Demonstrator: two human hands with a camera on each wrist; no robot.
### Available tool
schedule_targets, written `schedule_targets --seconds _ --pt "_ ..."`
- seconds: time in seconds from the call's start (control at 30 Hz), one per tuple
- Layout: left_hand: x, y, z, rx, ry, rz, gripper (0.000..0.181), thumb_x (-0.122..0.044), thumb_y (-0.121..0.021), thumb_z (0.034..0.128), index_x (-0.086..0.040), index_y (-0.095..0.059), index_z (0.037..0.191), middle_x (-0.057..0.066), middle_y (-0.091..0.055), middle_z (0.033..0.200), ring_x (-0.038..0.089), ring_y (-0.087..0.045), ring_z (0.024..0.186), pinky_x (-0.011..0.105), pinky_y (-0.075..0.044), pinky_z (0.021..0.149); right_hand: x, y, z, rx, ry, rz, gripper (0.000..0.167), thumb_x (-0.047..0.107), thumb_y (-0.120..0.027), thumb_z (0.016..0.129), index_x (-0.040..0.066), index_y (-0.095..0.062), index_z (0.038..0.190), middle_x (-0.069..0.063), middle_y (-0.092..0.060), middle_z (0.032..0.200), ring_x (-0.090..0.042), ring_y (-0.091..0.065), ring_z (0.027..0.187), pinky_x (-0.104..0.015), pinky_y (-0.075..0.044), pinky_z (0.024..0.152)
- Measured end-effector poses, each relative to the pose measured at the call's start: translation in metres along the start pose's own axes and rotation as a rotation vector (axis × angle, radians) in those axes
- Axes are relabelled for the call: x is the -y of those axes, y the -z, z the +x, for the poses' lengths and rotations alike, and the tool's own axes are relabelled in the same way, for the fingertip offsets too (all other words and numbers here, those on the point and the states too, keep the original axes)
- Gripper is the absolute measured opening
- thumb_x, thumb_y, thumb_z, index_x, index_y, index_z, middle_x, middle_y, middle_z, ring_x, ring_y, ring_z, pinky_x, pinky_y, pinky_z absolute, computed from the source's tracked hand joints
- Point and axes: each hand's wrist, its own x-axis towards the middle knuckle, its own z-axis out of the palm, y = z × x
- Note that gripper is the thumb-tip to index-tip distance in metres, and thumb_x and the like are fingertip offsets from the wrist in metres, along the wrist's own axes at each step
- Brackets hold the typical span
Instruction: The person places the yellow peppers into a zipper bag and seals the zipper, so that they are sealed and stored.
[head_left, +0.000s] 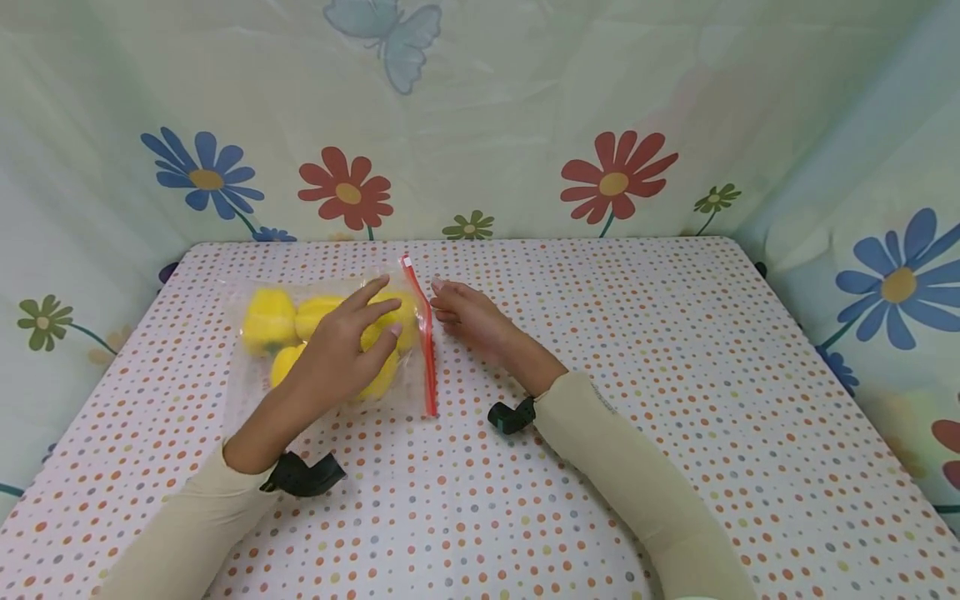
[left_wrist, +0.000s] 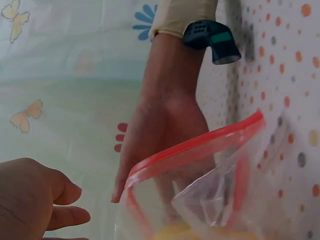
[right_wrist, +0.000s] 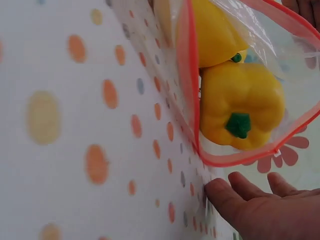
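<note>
A clear zip bag (head_left: 431,375) with a red edge lies on its side, its mouth facing right. Several yellow bell peppers (head_left: 268,318) are inside. In the right wrist view the mouth gapes, and a yellow bell pepper (right_wrist: 245,100) with a green stem sits just within it. My left hand (head_left: 341,346) hovers over the bag with fingers spread, hiding part of the peppers. Beside the mouth's far end is my right hand (head_left: 477,321), fingers loosely extended and holding nothing. Whether either hand touches the plastic I cannot tell.
A dotted cloth covers the table (head_left: 600,467). Flower-printed curtains (head_left: 480,125) hang behind it and at both sides. A dark device (head_left: 303,475) is strapped on the left wrist and a similar device (head_left: 512,417) on the right.
</note>
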Motion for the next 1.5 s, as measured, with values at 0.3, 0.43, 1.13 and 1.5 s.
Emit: schedule_targets --seconds 0.3,0.43,1.13,1.5 --pt "0.018 0.023 0.053 0.202 0.209 0.073 0.047 -0.026 -0.053 0.0992 -0.001 -0.051 0.140 0.016 -0.032 0.154 0.035 -0.027 0.141 0.055 -0.029 0.108 0.009 -0.010 0.018 -0.010 -0.040 -0.159 0.063 0.036 -0.056 0.098 0.015 -0.032 0.152 -0.006 -0.048 0.142 -0.023 -0.047 0.129 -0.040 -0.034 0.109" --pt "0.031 0.023 0.074 0.308 0.282 0.116 0.052 -0.028 -0.051 0.1003 -0.001 -0.043 0.145 0.018 -0.030 0.154 0.035 -0.023 0.142 0.055 -0.026 0.110 0.013 -0.011 0.026 -0.033 -0.052 -0.176 0.064 0.041 -0.055 0.098 0.016 -0.033 0.152 -0.007 -0.052 0.138 -0.024 -0.052 0.124 -0.040 -0.036 0.107" --pt "0.064 0.000 0.109 0.430 0.356 0.049 0.051 -0.017 -0.048 0.1014 0.006 -0.038 0.145 0.024 -0.051 0.135 0.036 -0.054 0.103 0.045 -0.047 0.095 0.020 -0.021 0.042 -0.070 -0.094 -0.285 0.042 0.035 -0.061 0.095 0.005 -0.061 0.124 -0.007 -0.063 0.109 -0.016 -0.060 0.087 -0.028 -0.051 0.079" --pt "0.062 -0.005 0.118 0.406 0.318 -0.008 0.041 -0.021 -0.047 0.1021 0.004 -0.054 0.135 0.020 -0.059 0.123 0.032 -0.054 0.101 0.042 -0.048 0.092 0.017 -0.014 0.039 -0.134 -0.022 -0.238 0.022 0.017 -0.064 0.095 0.000 -0.065 0.110 -0.009 -0.061 0.100 -0.016 -0.056 0.078 -0.023 -0.050 0.067"
